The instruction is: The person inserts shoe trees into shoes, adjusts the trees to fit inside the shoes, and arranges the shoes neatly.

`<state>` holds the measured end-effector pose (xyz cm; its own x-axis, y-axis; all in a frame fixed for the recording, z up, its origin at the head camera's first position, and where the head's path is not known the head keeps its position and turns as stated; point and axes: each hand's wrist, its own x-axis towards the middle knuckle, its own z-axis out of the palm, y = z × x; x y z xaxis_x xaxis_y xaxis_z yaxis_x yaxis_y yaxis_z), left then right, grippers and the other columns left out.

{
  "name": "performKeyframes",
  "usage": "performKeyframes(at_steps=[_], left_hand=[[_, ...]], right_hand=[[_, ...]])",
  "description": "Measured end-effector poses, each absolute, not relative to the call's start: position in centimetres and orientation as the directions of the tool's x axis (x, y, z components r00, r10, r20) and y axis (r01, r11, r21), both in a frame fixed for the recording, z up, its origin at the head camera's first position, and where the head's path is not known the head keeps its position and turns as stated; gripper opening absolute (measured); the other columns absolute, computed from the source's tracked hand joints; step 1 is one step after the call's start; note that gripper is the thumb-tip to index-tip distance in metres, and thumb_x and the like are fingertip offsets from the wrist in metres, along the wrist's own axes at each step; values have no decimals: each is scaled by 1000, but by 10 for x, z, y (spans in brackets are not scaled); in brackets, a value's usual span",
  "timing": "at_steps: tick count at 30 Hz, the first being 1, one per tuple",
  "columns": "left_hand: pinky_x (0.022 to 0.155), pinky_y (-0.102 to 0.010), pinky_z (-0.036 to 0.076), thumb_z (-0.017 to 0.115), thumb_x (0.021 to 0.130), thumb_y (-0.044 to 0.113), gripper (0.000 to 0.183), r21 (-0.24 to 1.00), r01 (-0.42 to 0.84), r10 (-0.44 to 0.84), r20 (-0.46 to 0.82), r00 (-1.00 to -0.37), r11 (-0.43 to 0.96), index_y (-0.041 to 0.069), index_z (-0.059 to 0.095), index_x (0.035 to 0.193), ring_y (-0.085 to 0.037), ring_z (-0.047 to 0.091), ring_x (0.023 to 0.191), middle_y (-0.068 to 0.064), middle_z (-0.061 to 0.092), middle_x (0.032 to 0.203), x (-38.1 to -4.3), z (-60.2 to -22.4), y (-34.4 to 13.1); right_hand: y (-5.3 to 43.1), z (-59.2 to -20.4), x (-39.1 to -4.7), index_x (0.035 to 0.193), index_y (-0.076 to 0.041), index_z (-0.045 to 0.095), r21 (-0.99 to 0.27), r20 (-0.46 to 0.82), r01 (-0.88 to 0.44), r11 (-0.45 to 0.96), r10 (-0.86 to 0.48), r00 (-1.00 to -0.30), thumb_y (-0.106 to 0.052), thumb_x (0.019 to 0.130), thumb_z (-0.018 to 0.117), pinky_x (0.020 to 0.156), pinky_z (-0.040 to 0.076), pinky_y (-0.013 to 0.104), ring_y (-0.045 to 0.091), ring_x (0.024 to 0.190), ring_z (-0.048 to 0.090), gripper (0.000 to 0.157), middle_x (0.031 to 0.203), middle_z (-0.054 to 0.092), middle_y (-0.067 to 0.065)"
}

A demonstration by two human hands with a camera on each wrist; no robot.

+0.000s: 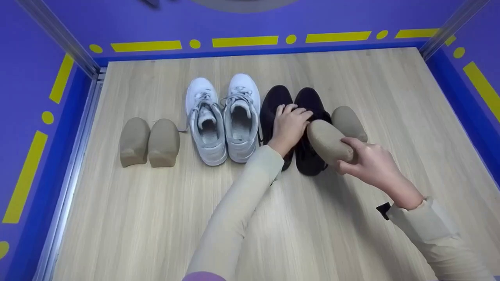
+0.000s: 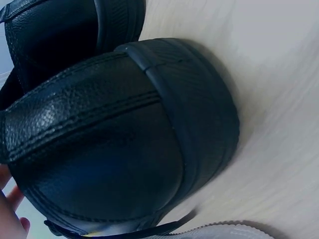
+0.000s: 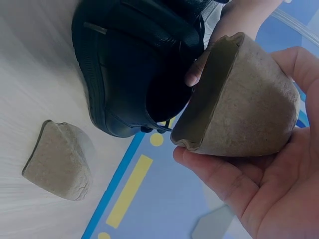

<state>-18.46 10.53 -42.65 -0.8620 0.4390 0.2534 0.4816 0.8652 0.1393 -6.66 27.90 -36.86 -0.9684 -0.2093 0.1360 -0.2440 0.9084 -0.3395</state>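
Beige moulded form (image 1: 328, 141), one, head view: tilting over the right black shoe (image 1: 306, 155), right hand (image 1: 373, 163) holding it, grip pinching it between thumb and fingers. Left black shoe (image 1: 275, 97): standing beside its mate. Left hand (image 1: 289, 124): lying across the pair, grip curling over the right shoe's upper. White sneakers (image 1: 222, 134), pair: standing to the left on the wooden worktop (image 1: 187, 218); whether the heels are bearing lettering, too small to tell. Spare beige forms: two (image 1: 134, 142) lying left of the sneakers, one (image 1: 349, 123) right of the black shoes.

Left wrist view: black heel showing stitched seams; fingers appearing at lower left.

Right wrist view: held form pointing its dark end towards the shoe opening; spare form lying apart.
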Motion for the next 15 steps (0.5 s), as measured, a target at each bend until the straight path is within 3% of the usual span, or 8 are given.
performKeyframes(at_steps=[15], left_hand=[[93,-30,33,51,85,34,26,159,510,460,271,-846,845,33,60,109,-9,52,105,18,61,109,-188,-425,102]], right_hand=[[277,-367,-65,108,-6,58,-338,113,-246,909,-220,-969,-21,65,64,53,43,43,27,60,57,46,71,64,15]])
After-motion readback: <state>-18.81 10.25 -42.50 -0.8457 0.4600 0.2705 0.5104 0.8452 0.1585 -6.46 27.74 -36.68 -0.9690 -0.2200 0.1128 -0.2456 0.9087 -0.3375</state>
